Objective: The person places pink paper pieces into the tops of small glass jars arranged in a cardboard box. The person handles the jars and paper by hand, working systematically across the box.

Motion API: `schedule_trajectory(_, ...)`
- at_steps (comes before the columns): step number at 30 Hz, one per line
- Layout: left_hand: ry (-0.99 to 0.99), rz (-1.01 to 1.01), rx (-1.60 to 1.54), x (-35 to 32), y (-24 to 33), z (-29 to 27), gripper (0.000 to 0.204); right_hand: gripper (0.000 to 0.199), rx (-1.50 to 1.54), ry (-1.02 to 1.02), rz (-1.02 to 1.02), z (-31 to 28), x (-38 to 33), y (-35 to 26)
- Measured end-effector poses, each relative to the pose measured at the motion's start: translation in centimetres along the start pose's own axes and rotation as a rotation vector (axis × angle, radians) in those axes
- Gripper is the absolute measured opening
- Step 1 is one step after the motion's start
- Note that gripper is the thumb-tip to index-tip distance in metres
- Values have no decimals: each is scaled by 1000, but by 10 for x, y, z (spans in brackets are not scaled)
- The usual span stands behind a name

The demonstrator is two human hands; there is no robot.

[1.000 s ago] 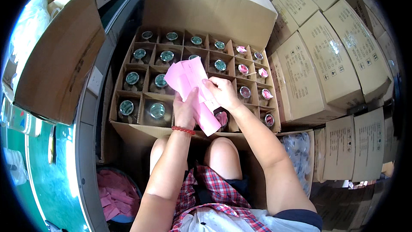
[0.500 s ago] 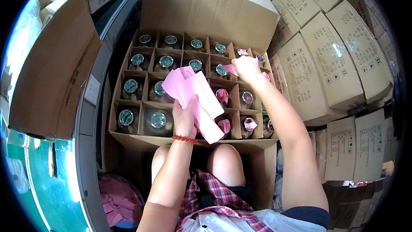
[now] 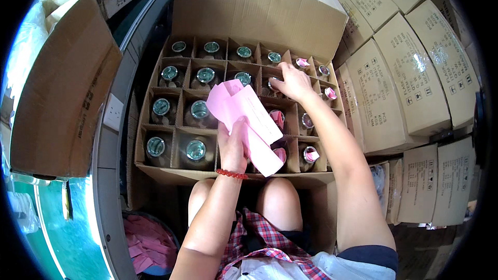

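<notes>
So the pink paper [image 3: 249, 108] is up in the air over the front middle of a divided carton [image 3: 254, 13], a loose stack of slips fanned out a bit. The left hand [image 3: 233, 148] has it pinched, thumb lying across the top, with a red bracelet [image 3: 232, 175] on that wrist.

The right hand [image 3: 294, 83] is over at the mouth of a jar [image 3: 271, 93] in the second row from the back, fingers bent down toward the rim. Its fingertips are partly hidden, so I can't tell if they're pinching anything.

The carton's full of clear jars, each in its own cardboard cell. A bunch on the right side have pink wads [image 3: 311, 154] poking out or tucked inside; the ones on the left look greenish at the mouth.

Further out, the person's knees [image 3: 278, 202] are right up by the carton's near side. Down left there's a tub [image 3: 174, 236] heaped with more pink slips, next to a green table [image 3: 78, 241]. Sealed boxes [image 3: 386, 93] are stacked along the right.
</notes>
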State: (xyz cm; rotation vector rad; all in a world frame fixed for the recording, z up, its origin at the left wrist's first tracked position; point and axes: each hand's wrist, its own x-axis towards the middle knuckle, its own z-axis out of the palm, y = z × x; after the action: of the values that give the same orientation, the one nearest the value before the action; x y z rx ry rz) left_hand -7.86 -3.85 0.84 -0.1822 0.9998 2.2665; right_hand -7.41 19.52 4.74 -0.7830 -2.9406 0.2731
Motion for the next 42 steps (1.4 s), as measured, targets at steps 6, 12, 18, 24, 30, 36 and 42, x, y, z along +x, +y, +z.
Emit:
schedule_trajectory(6, -36, 53, -26, 1, -6, 7, 43, 37, 934, -375, -61, -11, -67, -22)
schedule_trajectory(12, -30, 22, 16, -1, -4, 9, 44, 27, 900, -220, -162, -13, -84, -33)
schedule_trajectory(18, -24, 53, -9, 2, -9, 8, 42, 25, 680, 24, -166, -25, -86, -22)
schedule_trajectory(24, 15, 56, -24, 2, -8, 6, 41, 16, 718, 35, -193, -42, -74, -13)
schedule_trajectory(30, 89, 104, 28, 6, -8, 4, 42, 19, 722, -25, -91, -52, -70, -12)
schedule_trajectory(36, 75, 97, 36, 1, -3, 4, 42, 18, 532, 295, -146, -59, -40, 6)
schedule_trajectory(42, 43, 80, 0, 1, -5, -2, 42, 11, 26, 474, -94, -45, 44, 44)
